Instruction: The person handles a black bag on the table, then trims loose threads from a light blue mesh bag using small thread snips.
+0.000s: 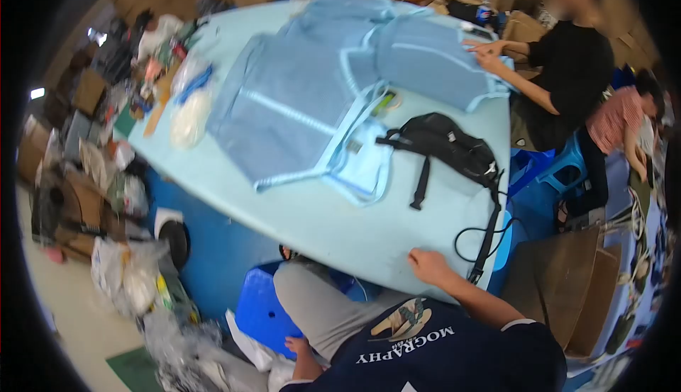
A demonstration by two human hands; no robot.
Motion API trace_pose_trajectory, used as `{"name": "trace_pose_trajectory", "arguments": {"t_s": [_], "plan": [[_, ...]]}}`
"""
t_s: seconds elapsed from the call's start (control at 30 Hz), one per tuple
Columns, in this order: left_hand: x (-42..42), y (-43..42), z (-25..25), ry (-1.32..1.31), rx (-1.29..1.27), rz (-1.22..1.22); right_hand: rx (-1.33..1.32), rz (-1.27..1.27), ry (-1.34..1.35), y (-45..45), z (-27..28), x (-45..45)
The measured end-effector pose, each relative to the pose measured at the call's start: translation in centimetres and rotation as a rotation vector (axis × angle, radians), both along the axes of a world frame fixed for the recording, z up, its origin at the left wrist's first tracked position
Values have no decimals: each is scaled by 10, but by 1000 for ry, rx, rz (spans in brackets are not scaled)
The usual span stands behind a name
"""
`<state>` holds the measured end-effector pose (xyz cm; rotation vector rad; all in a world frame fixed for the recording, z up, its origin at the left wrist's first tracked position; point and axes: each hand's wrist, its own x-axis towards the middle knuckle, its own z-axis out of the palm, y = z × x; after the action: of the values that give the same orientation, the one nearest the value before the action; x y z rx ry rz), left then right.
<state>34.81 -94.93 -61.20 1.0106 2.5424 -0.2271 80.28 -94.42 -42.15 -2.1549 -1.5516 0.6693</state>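
My right hand (pixel 428 266), fingers curled in, rests at the near edge of the pale blue table (pixel 284 211); nothing shows in it. Low on the left, my left hand (pixel 299 346) is beside a blue plastic stool (pixel 266 307); its finger pose is too small to make out. Ahead of my right hand lies a black waist bag (pixel 443 144), its strap (pixel 486 239) trailing down to the table's near edge. Beyond it, sheer blue garment pieces (pixel 284 108) with light blue trim spread over the table.
At the right, a co-worker in a black shirt (pixel 578 59) has both hands on the blue fabric. Clear plastic bags (pixel 190 119) lie at the table's left. Cardboard boxes (pixel 553 286) stand close on my right. Plastic bags (pixel 177 349) are heaped on the floor at left.
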Motion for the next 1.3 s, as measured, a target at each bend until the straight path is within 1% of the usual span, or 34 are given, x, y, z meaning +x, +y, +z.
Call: {"name": "trace_pose_trajectory", "arguments": {"t_s": [0.1,0.2,0.27,0.33,0.43,0.53,0.63,0.7,0.77,0.87,0.93,1.0,1.1,1.2,1.3], "plan": [[6,25,26,68,17,-112,31,-27,13,0,-4,0],[10,59,72,104,129,-260,40,-59,32,3,-8,-2],[16,82,105,96,226,-370,-17,-72,56,4,-4,-4],[34,106,126,56,305,-482,-110,-37,56,10,4,2],[58,144,148,1,391,-665,-177,-63,112,20,4,4],[88,188,150,-93,396,-844,-228,-66,119,22,14,5],[111,242,136,-184,324,-1006,-356,-64,194,28,10,10],[123,284,124,-248,249,-1102,-579,-44,529,40,20,23],[130,332,105,-301,154,-1190,-534,-160,748,52,23,19],[125,389,75,-357,-13,-1282,-203,-227,806,111,35,-8],[118,414,57,-386,-116,-1307,-4,-386,680,164,37,-24],[114,430,42,-402,-200,-1318,-2,-461,153,204,29,-31],[110,446,26,-410,-286,-1337,268,-597,53,239,19,-37],[101,447,9,-373,-358,-1375,218,-700,39,258,19,-54],[88,447,-4,-351,-413,-1393,193,-727,-1,267,15,-72]]}}
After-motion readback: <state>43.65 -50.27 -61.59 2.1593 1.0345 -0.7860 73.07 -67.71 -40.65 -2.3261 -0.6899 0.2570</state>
